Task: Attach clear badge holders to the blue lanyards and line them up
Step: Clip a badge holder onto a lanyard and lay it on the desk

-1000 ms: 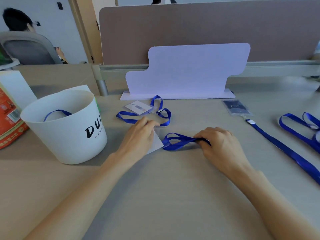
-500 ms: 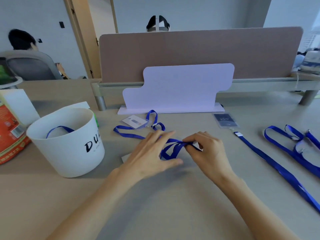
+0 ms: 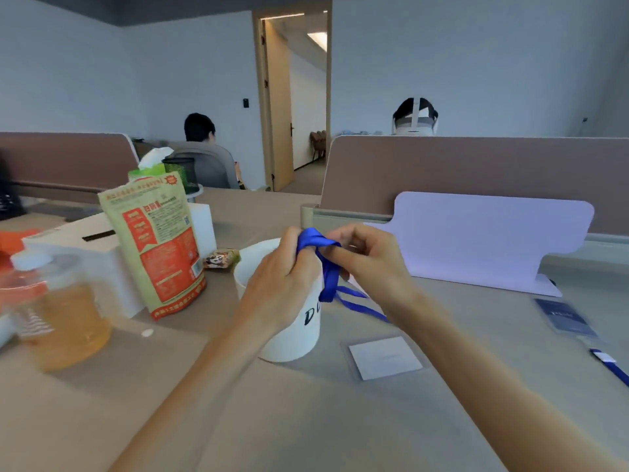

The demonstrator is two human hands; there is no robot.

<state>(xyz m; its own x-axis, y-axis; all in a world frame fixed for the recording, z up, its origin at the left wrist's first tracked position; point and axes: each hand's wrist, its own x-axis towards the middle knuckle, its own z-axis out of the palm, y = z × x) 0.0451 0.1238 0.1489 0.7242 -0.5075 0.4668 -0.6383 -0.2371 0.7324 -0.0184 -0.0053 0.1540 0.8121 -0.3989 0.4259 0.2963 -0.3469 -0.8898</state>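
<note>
Pale grey-blue painted walls (image 3: 476, 63) are enclosing the office. Light wooden door frame (image 3: 260, 97) is opening onto a corridor, rectangular ceiling light (image 3: 318, 38) glowing within. Brown fabric desk partitions (image 3: 476, 165) are rising behind the beige surface (image 3: 306, 420). Grey office chair (image 3: 207, 165) is standing left of the doorway.

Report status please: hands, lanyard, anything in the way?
Left hand and right hand both grip the bunched blue lanyard. Clear badge holder lies on desk, not in hand. White bucket close behind hands.

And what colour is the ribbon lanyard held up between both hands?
Bright blue, plain, no pattern; the head view shows the flat ribbon lanyard best.
</note>
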